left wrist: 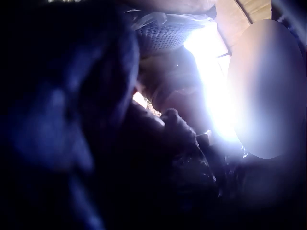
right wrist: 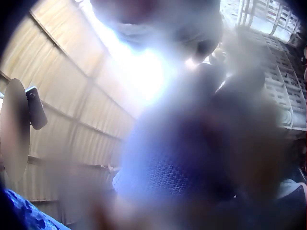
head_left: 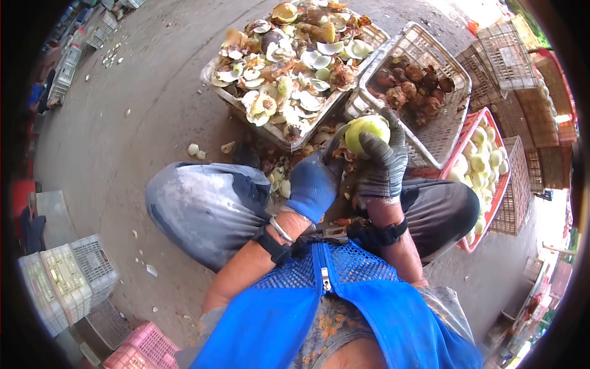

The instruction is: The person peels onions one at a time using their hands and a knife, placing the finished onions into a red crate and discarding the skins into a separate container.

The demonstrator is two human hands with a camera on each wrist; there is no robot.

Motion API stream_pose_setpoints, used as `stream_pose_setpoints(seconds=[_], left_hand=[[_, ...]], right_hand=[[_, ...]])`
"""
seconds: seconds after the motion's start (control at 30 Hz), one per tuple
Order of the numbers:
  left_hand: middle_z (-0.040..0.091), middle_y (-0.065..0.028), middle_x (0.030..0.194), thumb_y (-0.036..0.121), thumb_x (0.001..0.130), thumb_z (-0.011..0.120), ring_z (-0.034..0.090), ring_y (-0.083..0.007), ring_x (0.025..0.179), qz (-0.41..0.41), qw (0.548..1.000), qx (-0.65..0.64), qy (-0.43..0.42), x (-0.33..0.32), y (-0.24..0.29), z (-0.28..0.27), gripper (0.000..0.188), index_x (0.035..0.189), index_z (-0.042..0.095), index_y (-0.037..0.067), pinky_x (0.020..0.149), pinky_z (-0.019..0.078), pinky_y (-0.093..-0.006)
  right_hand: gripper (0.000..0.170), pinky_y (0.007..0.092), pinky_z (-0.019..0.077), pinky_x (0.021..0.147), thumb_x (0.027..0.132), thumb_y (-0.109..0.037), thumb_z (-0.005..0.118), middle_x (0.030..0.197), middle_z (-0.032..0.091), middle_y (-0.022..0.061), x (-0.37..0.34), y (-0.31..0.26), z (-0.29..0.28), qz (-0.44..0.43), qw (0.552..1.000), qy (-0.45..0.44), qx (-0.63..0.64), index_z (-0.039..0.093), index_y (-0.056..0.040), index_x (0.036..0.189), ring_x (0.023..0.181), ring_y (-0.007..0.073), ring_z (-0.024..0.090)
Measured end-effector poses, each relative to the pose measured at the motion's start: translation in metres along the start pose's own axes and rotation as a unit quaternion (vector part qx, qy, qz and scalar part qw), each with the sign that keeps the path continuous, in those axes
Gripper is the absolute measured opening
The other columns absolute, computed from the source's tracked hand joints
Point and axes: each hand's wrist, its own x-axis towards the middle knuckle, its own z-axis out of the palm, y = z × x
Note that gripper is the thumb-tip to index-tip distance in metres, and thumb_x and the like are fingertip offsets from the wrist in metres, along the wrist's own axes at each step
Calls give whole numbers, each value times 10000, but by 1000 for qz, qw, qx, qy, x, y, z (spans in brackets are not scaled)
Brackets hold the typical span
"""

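In the head view my right hand (head_left: pixel 384 163), in a grey striped glove, grips a pale green peeled onion (head_left: pixel 367 134) with fingers and thumb around its side. My left hand (head_left: pixel 312 184) wears a blue knit glove with a dark palm and comes up to the onion's left side. Its fingers are curled, and a narrow grey blade-like tool (head_left: pixel 336 140) points from them toward the onion. Both wrist views are blurred by glare and shadow; the blue glove (right wrist: pixel 160 177) fills much of the right wrist view, and the onion is hidden there.
A crate (head_left: pixel 294 146) heaped with onion skins stands ahead. Right of it, another crate (head_left: pixel 424 147) holds brown-red unpeeled onions. A red crate (head_left: pixel 470 243) of peeled onions is beside my right knee. Stacked crates (head_left: pixel 504 58) rise farther right; scraps (head_left: pixel 194 150) litter the floor.
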Motion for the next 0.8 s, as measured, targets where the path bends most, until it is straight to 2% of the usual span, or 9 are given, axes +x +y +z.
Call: stream_pose_setpoints(seconds=[0.07,0.13,0.33,0.4,0.5,0.6,0.67,0.73,0.8], left_hand=[[720,-200,833,225,926,680,714,-375,749,-38,998,-54,-11,3,-7,1,263,1161,725,116,660,557,-437],[715,-90,723,266,974,633,656,-152,527,-148,978,-94,-115,8,8,-11,374,1266,662,33,492,527,-311],[716,-144,704,283,966,647,617,-170,459,-320,884,-338,-50,19,2,-32,294,1094,654,18,424,495,-310],[706,-133,709,304,989,651,605,-193,440,-295,898,-317,-80,12,13,-38,352,1213,640,33,401,466,-315],[755,-117,982,196,986,643,706,-131,808,-53,965,-251,-63,11,20,-34,426,1359,610,-9,757,561,-259],[751,-92,1008,191,977,657,694,-117,926,34,978,-194,-61,11,31,-32,411,1325,630,-25,847,538,-253],[751,-79,956,174,952,664,703,-117,851,5,970,-235,-67,16,24,-31,370,1249,671,-45,769,551,-257],[725,-33,794,177,902,747,673,-107,726,87,986,-141,-35,23,-18,-26,230,1079,737,31,645,543,-307],[745,-69,794,127,888,722,701,-159,680,112,990,-83,-15,17,25,-45,173,1029,753,33,643,552,-317]], right_hand=[[746,403,582,875,764,-95,817,1194,618,158,2,7,-5,10,1000,-7,19,469,17,1414,1033,273,657],[734,424,583,877,762,-85,816,1190,618,165,5,13,-12,19,999,-15,35,471,14,1402,1031,290,659],[693,469,554,936,772,-92,814,1182,624,136,4,14,-25,30,992,-56,112,498,-34,1386,1084,295,634],[670,470,547,951,784,-96,804,1186,624,111,2,9,-26,52,988,-76,126,510,-55,1385,1097,286,626],[622,466,531,981,795,-103,788,1191,621,103,7,10,-24,53,989,-48,132,533,-62,1360,1089,283,626],[627,466,517,1008,801,-135,785,1208,622,113,0,10,-23,98,985,-70,127,532,-68,1370,1115,290,622],[638,468,508,1026,803,-156,785,1225,622,121,-2,10,-26,140,977,-95,129,529,-71,1381,1138,295,620],[689,497,532,1001,809,-205,789,1283,613,143,-1,14,-33,168,962,-126,174,504,-75,1422,1176,321,620],[699,501,558,961,826,-248,785,1321,604,156,-1,12,-29,162,965,-125,165,491,-76,1437,1189,336,626]])
